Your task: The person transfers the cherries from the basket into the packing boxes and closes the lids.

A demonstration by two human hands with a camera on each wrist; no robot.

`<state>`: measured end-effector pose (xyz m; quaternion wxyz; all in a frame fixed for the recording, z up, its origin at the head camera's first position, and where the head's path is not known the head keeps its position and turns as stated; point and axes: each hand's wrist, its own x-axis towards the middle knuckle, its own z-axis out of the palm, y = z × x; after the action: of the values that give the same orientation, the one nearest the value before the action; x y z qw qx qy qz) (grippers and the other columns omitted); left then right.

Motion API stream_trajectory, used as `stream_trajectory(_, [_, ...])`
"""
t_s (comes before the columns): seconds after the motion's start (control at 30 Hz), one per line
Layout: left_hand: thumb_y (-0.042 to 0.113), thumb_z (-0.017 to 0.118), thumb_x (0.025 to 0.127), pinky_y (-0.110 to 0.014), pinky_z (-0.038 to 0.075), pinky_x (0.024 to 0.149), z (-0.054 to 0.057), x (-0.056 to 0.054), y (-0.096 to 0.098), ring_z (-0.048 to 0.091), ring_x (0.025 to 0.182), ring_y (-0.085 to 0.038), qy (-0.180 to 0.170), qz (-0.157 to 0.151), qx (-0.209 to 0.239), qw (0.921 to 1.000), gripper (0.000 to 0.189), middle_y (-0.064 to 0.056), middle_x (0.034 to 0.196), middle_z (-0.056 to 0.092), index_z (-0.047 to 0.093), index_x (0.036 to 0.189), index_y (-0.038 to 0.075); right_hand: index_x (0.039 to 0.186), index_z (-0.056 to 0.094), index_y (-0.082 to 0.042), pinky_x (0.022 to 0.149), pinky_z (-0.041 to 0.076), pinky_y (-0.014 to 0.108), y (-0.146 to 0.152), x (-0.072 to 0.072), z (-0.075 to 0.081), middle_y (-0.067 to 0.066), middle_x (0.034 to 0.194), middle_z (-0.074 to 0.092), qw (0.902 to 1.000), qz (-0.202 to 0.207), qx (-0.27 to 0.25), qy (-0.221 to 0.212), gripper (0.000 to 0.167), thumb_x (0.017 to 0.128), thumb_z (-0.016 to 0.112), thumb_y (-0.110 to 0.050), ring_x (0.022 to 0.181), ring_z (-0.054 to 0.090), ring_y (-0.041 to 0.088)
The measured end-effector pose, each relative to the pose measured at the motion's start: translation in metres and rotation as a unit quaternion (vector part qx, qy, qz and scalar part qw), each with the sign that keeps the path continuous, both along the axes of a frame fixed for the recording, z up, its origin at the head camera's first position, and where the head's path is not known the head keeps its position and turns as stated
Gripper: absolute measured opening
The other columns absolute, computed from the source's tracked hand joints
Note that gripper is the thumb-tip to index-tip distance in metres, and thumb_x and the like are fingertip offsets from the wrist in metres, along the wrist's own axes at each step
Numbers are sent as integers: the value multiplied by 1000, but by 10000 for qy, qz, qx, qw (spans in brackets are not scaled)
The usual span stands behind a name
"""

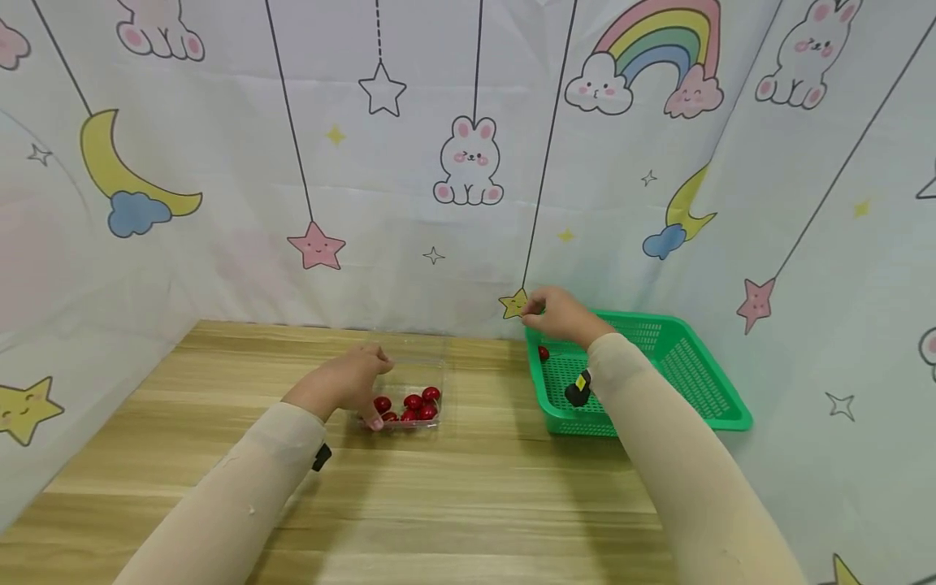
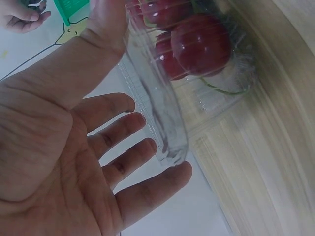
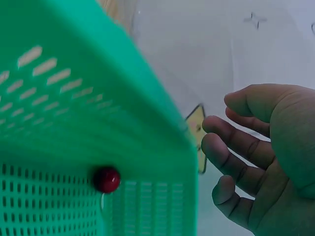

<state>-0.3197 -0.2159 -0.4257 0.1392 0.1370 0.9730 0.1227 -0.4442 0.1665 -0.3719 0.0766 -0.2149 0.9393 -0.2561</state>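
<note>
A clear plastic box (image 1: 409, 425) holds several red cherries (image 1: 413, 401), one with a green stem in the left wrist view. My left hand (image 1: 351, 382) grips the box's left side, the thumb near its front corner and the other fingers spread along the wall (image 2: 170, 147). Over the left rim of a green basket (image 1: 585, 424) hovers my right hand (image 1: 559, 314). Its fingers are loosely curled, with nothing between them in the right wrist view. A single cherry (image 3: 107, 180) lies inside the basket, close to its left wall.
Both containers stand on a wooden table (image 1: 468, 504), the box left of the basket. Behind and beside the table hangs a white cloth (image 1: 409, 187) printed with rabbits, stars and moons. The box's transparent lid (image 1: 405, 345) appears raised at the back.
</note>
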Motion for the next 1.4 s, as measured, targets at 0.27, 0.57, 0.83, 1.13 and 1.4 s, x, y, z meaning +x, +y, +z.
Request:
stream_trajectory(0.27, [38, 109, 74, -63, 54, 123, 0, 0, 0, 49, 156, -45, 10, 24, -69, 10000, 113, -17, 169, 50, 56, 168, 5, 131, 79, 2, 112, 60, 59, 30, -20, -21, 25, 141, 74, 9994, -115, 251, -192, 29, 114, 66, -18, 133, 70, 45])
stream_trajectory(0.57, [38, 108, 74, -63, 53, 124, 1, 0, 0, 50, 156, -44, 33, 20, -128, 9999, 111, -17, 169, 51, 56, 168, 6, 156, 64, 4, 123, 55, 63, 35, -27, -34, 28, 161, 63, 9913, 67, 1021, -830, 46, 116, 63, -20, 151, 59, 49])
stream_trajectory(0.83, [38, 107, 76, -62, 50, 127, 2, 2, 2, 48, 159, -44, 52, 38, -130, 9999, 110, -16, 171, 50, 56, 168, 6, 154, 66, 5, 105, 67, 54, 26, -29, -41, 28, 158, 66, 9852, 181, 1295, -1106, 47, 114, 69, -19, 140, 69, 46])
stream_trajectory(1.13, [37, 107, 76, -61, 50, 127, 3, 2, 2, 48, 159, -44, 38, 34, -114, 9999, 110, -16, 171, 50, 56, 168, 6, 145, 73, 5, 95, 71, 52, 21, -32, -48, 26, 144, 74, 9825, 64, 1367, -1260, 39, 111, 73, -14, 123, 78, 40])
stream_trajectory(1.4, [37, 107, 75, -61, 50, 127, 3, 2, 2, 46, 160, -44, 33, 46, -112, 9999, 111, -15, 172, 50, 56, 168, 6, 146, 74, 3, 90, 72, 46, 22, -29, -54, 24, 143, 75, 9788, -148, 1468, -1420, 40, 109, 77, -13, 115, 80, 34])
